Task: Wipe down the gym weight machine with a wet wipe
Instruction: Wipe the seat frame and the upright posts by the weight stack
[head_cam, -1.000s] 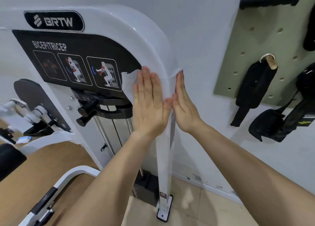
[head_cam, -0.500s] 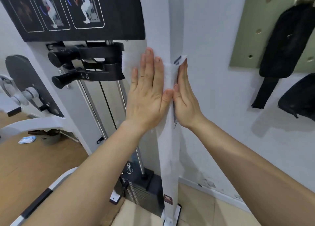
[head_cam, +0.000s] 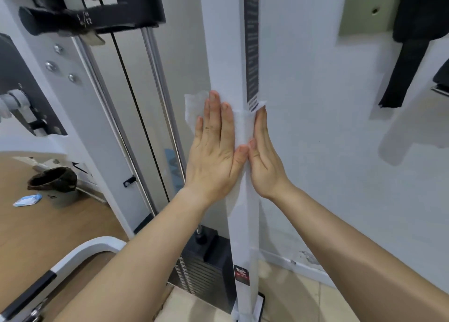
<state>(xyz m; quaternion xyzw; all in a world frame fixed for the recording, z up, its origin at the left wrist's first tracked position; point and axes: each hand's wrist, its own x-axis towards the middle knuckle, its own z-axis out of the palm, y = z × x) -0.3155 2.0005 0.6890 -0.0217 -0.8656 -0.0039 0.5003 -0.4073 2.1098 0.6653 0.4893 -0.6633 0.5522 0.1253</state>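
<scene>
The white upright post (head_cam: 230,42) of the weight machine runs down the middle of the view to its foot on the floor. A white wet wipe (head_cam: 241,127) is wrapped around the post at mid height. My left hand (head_cam: 215,149) presses the wipe flat against the post's left face, fingers straight. My right hand (head_cam: 263,149) presses the wipe's other end against the right face, fingers straight, just under a black warning label (head_cam: 252,54). The thumbs meet at the post's front edge.
Chrome guide rods (head_cam: 160,78) and a black weight stack (head_cam: 201,268) stand left of the post. The white wall is close on the right, with black straps (head_cam: 403,61) hanging. A dark bin (head_cam: 54,180) and a wipe packet (head_cam: 26,200) lie on the wooden floor at left.
Both hands have slid the wipe down the post, from beside the instruction panel near the top to mid height under the side label. The view has tilted down with them.
</scene>
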